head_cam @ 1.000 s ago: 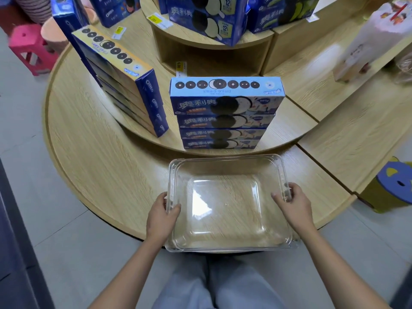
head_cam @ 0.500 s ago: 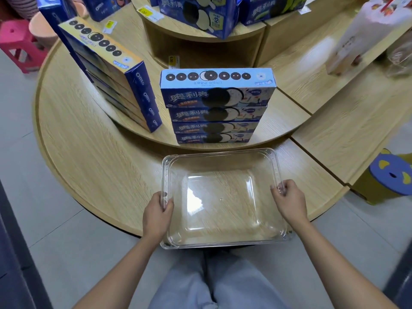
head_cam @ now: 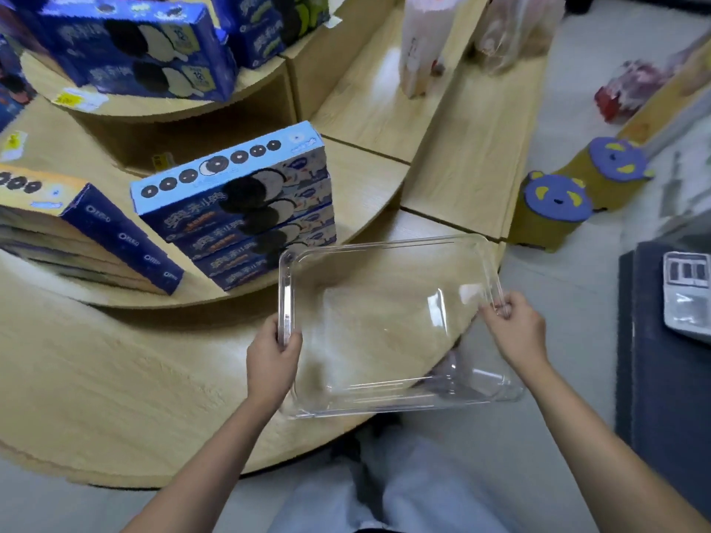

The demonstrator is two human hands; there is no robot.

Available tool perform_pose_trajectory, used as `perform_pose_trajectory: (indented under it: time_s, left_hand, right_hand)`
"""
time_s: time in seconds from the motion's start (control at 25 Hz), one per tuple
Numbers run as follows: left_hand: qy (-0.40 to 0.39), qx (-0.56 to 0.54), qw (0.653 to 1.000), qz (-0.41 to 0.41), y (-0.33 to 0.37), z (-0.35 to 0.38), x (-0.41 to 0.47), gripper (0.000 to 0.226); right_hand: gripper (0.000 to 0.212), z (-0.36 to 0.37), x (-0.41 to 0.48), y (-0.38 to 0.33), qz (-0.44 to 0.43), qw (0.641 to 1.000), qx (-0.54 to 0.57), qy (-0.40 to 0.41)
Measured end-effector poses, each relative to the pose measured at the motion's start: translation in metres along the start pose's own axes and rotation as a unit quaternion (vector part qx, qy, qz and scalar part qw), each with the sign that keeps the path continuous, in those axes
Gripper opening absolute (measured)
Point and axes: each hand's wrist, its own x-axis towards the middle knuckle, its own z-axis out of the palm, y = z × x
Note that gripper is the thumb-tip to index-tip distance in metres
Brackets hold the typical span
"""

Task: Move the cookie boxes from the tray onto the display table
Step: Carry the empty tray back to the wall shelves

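Left hand [head_cam: 273,353]: grips the left rim of the tray [head_cam: 285,286], thumb inside the wall, fingers curled beneath.
Right hand [head_cam: 515,328]: fingers curled over the right rim, pinching it.
Tray: clear plastic, on or just above the lowest tier of the table [head_cam: 115,359]; contact cannot be told. Far left corner just beside the foot of the centre stack [head_cam: 246,209].
Centre stack: four blue cookie boxes on the middle tier. Chinese lettering on the fronts; a row of cookie discs printed on the pale blue top.
Left stack [head_cam: 115,240]: same tier, apart from the centre stack; "OREO" reads on each dark blue end face.
Upper boxes [head_cam: 146,51]: top tier, Chinese lettering and "12".
Tags [head_cam: 77,100]: yellow, too blurred to read.
Change: the tray, squarely before the centre stack 0.5 s ago, now sits to its right and skewed. Both grips are unchanged. The view has swung right.
Edges: the tray's near right corner overhangs the curved table edge, above the floor [head_cam: 558,302].
Open room: bare table left of the left hand; floor between the table and two stools [head_cam: 554,209].
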Motion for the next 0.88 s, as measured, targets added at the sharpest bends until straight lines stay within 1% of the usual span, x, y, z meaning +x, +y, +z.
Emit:
perform_pose_trajectory:
  time_s: [0.12, 0.24, 0.28, 0.36, 0.4, 0.48, 0.56, 0.68, 0.76, 0.84, 0.88]
  left_hand:
    - [-0.059, 0.009, 0.995, 0.076, 0.027, 0.010, 0.007, 0.014]
    - [-0.128, 0.023, 0.981, 0.143, 0.054, 0.033, 0.000, 0.007]
    - [-0.153, 0.027, 0.975, 0.158, 0.063, 0.044, -0.004, 0.004]
    - [-0.210, 0.043, 0.954, 0.207, 0.089, 0.074, -0.019, 0.008]
    - [-0.221, 0.053, 0.947, 0.225, 0.097, 0.084, -0.021, 0.010]
    - [-0.279, 0.071, 0.915, 0.284, 0.127, 0.123, -0.038, 0.015]
    - [-0.334, 0.084, 0.877, 0.336, 0.158, 0.167, -0.060, 0.018]
    - [-0.390, 0.093, 0.824, 0.401, 0.201, 0.233, -0.101, 0.018]
    - [-0.427, 0.095, 0.790, 0.429, 0.221, 0.276, -0.133, 0.015]
    - [-0.455, 0.096, 0.771, 0.435, 0.236, 0.311, -0.162, 0.022]
    - [-0.470, 0.098, 0.763, 0.434, 0.243, 0.328, -0.177, 0.026]
  right_hand:
    - [0.020, -0.029, -0.031, 0.022, 0.060, 0.995, 0.028, 0.073]
    - [0.015, -0.060, -0.068, 0.057, 0.126, 0.979, 0.062, 0.146]
    - [0.016, -0.069, -0.081, 0.071, 0.146, 0.972, 0.073, 0.172]
    - [0.018, -0.094, -0.110, 0.104, 0.193, 0.947, 0.104, 0.234]
    - [0.018, -0.099, -0.119, 0.113, 0.206, 0.941, 0.112, 0.245]
    - [0.016, -0.123, -0.146, 0.143, 0.258, 0.907, 0.125, 0.309]
    - [0.015, -0.143, -0.173, 0.172, 0.315, 0.863, 0.134, 0.371]
    - [0.022, -0.171, -0.204, 0.208, 0.370, 0.802, 0.149, 0.444]
    - [0.022, -0.191, -0.220, 0.231, 0.383, 0.776, 0.153, 0.478]
    - [0.019, -0.207, -0.231, 0.250, 0.400, 0.756, 0.152, 0.495]
    - [0.021, -0.215, -0.236, 0.260, 0.408, 0.746, 0.151, 0.504]
